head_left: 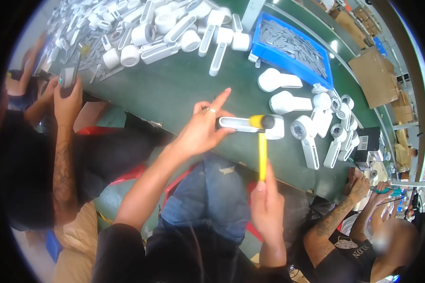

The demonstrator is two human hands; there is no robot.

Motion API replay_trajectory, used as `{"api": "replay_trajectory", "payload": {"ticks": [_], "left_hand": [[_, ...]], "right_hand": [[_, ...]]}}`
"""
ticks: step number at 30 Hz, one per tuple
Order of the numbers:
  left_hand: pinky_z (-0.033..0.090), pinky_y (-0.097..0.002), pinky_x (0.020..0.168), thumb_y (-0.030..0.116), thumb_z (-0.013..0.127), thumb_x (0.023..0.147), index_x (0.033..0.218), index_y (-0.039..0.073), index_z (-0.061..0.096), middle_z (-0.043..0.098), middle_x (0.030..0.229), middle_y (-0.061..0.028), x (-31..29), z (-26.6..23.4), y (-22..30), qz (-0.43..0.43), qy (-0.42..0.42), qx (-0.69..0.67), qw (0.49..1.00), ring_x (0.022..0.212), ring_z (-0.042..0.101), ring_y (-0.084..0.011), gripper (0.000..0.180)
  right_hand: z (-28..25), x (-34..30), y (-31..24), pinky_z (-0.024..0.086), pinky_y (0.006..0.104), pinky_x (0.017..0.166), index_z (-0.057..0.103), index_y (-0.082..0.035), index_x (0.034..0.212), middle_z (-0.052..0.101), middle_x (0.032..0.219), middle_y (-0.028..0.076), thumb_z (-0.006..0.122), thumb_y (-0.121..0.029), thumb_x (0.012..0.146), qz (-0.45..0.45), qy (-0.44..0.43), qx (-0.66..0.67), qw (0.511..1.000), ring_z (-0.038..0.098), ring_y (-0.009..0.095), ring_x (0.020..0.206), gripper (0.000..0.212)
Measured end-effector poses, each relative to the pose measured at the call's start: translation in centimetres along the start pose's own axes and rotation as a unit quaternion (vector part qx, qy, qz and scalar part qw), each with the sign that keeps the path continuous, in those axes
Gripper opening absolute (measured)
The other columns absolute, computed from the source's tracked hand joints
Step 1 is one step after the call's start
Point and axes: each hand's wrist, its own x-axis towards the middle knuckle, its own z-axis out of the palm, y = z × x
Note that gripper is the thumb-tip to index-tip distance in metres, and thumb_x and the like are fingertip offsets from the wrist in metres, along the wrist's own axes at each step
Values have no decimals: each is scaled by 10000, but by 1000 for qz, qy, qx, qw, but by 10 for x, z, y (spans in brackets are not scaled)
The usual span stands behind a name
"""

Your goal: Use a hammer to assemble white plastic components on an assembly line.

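A white plastic handheld device (pixel 241 124) with a round head and a slotted handle lies on the green table in front of me. My left hand (pixel 198 126) pinches the end of its handle between thumb and fingers, while the index finger points away. In my right hand (pixel 267 203) is a small hammer (pixel 262 158) with a yellow handle and a yellow-and-black head. The hammer head is over the device, between handle and round head; whether they touch I cannot tell. Beyond it lie two similar white devices (pixel 290 103) (pixel 278 81).
A blue bin (pixel 293 78) of grey strips stands at the far right, with more white devices (pixel 311 146) nearer. White parts (pixel 165 28) are heaped at the far left. Co-workers sit on both sides; the left one's hand (pixel 68 101) holds a part. Cardboard (pixel 375 75) stands behind.
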Motion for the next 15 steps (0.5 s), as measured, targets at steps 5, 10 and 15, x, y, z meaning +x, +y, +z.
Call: {"api": "replay_trajectory", "payload": {"ticks": [5,10,15], "left_hand": [[397,-459,1179,157,839,920,1717,161,275,788,1243,-49,4,0,4,-43,18,-9,999,1245,528,-357,976],[436,-430,1108,169,825,932,1547,165,579,791,1179,-94,5,-11,7,-36,7,-13,999,1109,614,-282,663],[432,-394,1087,164,847,917,1281,149,797,803,1143,-73,-12,-13,1,108,131,34,985,979,704,-226,368]], "right_hand": [[-22,6,23,489,312,618,359,-72,1679,576,705,67,442,-179,1149,57,89,25,994,578,138,628,547],[-23,12,30,434,274,523,351,-85,1689,551,677,5,438,-218,1172,76,80,166,980,488,80,549,542],[-21,42,85,378,229,432,353,-70,1679,460,673,-32,437,-244,1174,-33,129,235,963,411,49,491,541]]}}
